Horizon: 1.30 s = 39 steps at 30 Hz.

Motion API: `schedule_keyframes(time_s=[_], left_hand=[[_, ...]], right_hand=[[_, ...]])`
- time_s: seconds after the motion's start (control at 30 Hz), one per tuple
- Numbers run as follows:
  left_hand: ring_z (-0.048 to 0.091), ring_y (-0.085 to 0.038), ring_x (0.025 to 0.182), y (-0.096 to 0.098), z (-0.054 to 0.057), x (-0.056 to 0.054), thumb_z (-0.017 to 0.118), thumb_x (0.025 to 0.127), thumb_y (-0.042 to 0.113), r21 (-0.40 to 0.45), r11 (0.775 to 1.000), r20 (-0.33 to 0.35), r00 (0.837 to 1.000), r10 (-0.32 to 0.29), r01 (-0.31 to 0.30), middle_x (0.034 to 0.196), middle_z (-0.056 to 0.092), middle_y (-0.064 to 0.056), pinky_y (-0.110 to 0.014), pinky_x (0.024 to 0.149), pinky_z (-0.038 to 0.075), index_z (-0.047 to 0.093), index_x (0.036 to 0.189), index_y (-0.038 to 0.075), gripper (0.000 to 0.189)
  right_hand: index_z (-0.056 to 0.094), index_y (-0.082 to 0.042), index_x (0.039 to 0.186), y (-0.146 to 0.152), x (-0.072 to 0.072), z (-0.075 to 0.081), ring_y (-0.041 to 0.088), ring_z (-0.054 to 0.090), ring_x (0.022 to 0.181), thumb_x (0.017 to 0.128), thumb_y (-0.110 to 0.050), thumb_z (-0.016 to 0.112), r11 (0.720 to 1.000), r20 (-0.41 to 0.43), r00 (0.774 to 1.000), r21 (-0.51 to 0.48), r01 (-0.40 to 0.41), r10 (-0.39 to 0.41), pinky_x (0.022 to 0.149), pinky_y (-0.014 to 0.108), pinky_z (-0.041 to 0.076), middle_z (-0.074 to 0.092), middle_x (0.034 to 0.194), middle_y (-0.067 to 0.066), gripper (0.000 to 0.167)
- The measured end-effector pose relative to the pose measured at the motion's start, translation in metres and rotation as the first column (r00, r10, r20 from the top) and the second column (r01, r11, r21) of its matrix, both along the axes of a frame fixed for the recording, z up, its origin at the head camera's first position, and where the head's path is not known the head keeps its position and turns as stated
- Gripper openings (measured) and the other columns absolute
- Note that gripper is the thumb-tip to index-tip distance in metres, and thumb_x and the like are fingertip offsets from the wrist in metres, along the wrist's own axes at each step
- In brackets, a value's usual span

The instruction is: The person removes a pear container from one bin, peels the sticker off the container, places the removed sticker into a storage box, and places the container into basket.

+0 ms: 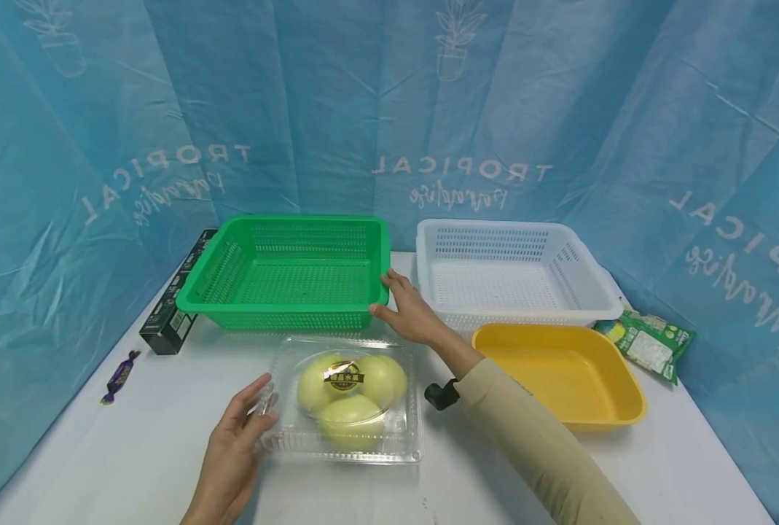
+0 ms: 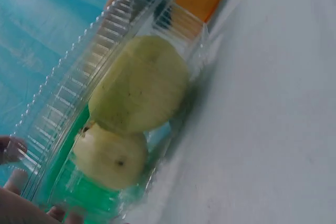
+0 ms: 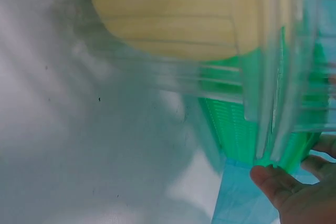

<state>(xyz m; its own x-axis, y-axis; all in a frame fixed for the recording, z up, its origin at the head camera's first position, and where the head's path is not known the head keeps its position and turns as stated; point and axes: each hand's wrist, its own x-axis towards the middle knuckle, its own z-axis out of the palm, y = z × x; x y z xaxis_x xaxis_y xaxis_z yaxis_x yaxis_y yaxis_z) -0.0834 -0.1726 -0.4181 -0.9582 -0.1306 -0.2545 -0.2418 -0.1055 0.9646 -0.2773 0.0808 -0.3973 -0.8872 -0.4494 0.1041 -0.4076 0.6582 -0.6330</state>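
Observation:
My left hand (image 1: 232, 437) grips the left edge of a clear plastic fruit box (image 1: 398, 445), fingers and thumb at its rim. Three pale yellow-green round fruits (image 1: 353, 419) show through the lid, which bears a black and gold label (image 1: 344, 375). Just behind the box stands a green slotted basket (image 1: 284, 319). My right hand (image 1: 412, 313) reaches over the box's far right corner and touches the basket's front right corner, fingers extended along the rim and thumb apart from them. In the right wrist view, the basket's corner (image 3: 286, 169) lies between thumb and fingers.
A white slotted basket (image 1: 514, 319) stands at the back right, with a yellow tub (image 1: 560, 372) before it and a green packet (image 1: 651, 343) beside them. At the left lie a long black box (image 1: 173, 313) and a purple-wrapped candy (image 1: 120, 377). Blue curtains surround the white table.

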Motion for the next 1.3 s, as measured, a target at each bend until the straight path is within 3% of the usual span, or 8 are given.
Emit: schedule_keyframes(time_s=[0.33, 0.53, 0.6, 0.7, 0.8, 0.87, 1.03, 1.3], left_hand=[[0.041, -0.01, 0.122, -0.003, -0.004, 0.002, 0.057, 0.092, 0.013, -0.161, 0.983, -0.045, 0.994, -0.095, 0.087, 0.143, 0.028, -0.003, -0.013, 0.087, 0.042, 0.033, 0.145, 0.028, 0.059], [0.031, -0.021, 0.132, -0.008, -0.003, -0.002, 0.059, 0.091, 0.013, -0.208, 0.962, -0.058, 0.98, -0.192, 0.176, 0.145, 0.024, -0.008, -0.009, 0.088, 0.04, 0.03, 0.145, 0.03, 0.064], [0.027, -0.025, 0.135, -0.009, -0.002, -0.004, 0.06, 0.09, 0.013, -0.218, 0.954, -0.054, 0.974, -0.221, 0.204, 0.148, 0.021, -0.008, -0.016, 0.094, 0.039, 0.03, 0.145, 0.03, 0.066], [0.022, -0.031, 0.139, -0.009, 0.0, -0.006, 0.061, 0.089, 0.013, -0.223, 0.945, -0.039, 0.966, -0.255, 0.24, 0.151, 0.017, -0.009, -0.039, 0.105, 0.035, 0.028, 0.146, 0.03, 0.067], [0.016, -0.035, 0.141, -0.009, 0.001, -0.007, 0.062, 0.089, 0.015, -0.214, 0.939, -0.023, 0.959, -0.281, 0.27, 0.154, 0.011, -0.009, -0.06, 0.106, 0.027, 0.028, 0.145, 0.031, 0.068], [0.015, -0.037, 0.141, -0.009, 0.0, -0.008, 0.062, 0.088, 0.016, -0.222, 0.932, -0.014, 0.955, -0.296, 0.286, 0.154, 0.009, -0.01, -0.063, 0.105, 0.027, 0.027, 0.145, 0.032, 0.068], [0.017, -0.038, 0.139, -0.007, -0.001, -0.01, 0.064, 0.087, 0.018, -0.252, 0.918, -0.006, 0.948, -0.319, 0.307, 0.155, 0.01, -0.009, -0.056, 0.1, 0.036, 0.028, 0.144, 0.033, 0.069], [0.014, -0.041, 0.139, -0.004, -0.001, -0.013, 0.065, 0.087, 0.02, -0.253, 0.906, 0.015, 0.938, -0.347, 0.339, 0.157, 0.006, -0.008, -0.059, 0.1, 0.036, 0.026, 0.144, 0.035, 0.071]], right_hand=[[0.016, -0.009, 0.152, 0.001, 0.0, 0.0, 0.033, 0.018, 0.145, 0.097, -0.046, 0.045, 1.0, -0.009, 1.0, 0.017, -0.011, 0.011, 0.113, 0.055, 0.025, 0.006, 0.16, 0.008, 0.072], [0.015, -0.009, 0.152, 0.002, 0.001, 0.0, 0.034, 0.018, 0.145, 0.098, -0.045, 0.043, 0.999, -0.015, 1.0, 0.021, -0.026, 0.026, 0.113, 0.054, 0.025, 0.005, 0.16, 0.01, 0.071], [0.014, -0.009, 0.152, 0.003, 0.001, -0.001, 0.034, 0.018, 0.145, 0.098, -0.044, 0.043, 0.999, -0.014, 0.999, 0.02, -0.032, 0.033, 0.113, 0.054, 0.025, 0.005, 0.16, 0.01, 0.071], [0.014, -0.009, 0.152, 0.003, 0.001, -0.002, 0.033, 0.018, 0.145, 0.099, -0.043, 0.042, 0.999, -0.014, 0.999, 0.02, -0.038, 0.039, 0.113, 0.054, 0.025, 0.005, 0.16, 0.01, 0.069], [0.014, -0.009, 0.152, 0.004, 0.001, -0.003, 0.033, 0.019, 0.145, 0.099, -0.042, 0.042, 0.999, -0.016, 0.999, 0.02, -0.042, 0.042, 0.113, 0.054, 0.026, 0.006, 0.16, 0.011, 0.068], [0.014, -0.009, 0.152, 0.004, 0.002, -0.003, 0.033, 0.019, 0.145, 0.099, -0.043, 0.041, 0.999, -0.018, 0.999, 0.02, -0.041, 0.042, 0.113, 0.053, 0.026, 0.006, 0.16, 0.011, 0.068], [0.015, -0.01, 0.152, 0.005, 0.003, -0.004, 0.033, 0.019, 0.145, 0.099, -0.044, 0.04, 0.999, -0.024, 0.999, 0.007, -0.041, 0.041, 0.113, 0.054, 0.026, 0.007, 0.16, 0.01, 0.067], [0.015, -0.009, 0.152, 0.006, 0.004, -0.005, 0.033, 0.018, 0.145, 0.099, -0.043, 0.04, 0.999, -0.029, 0.999, -0.004, -0.044, 0.044, 0.113, 0.055, 0.025, 0.007, 0.16, 0.011, 0.067]])
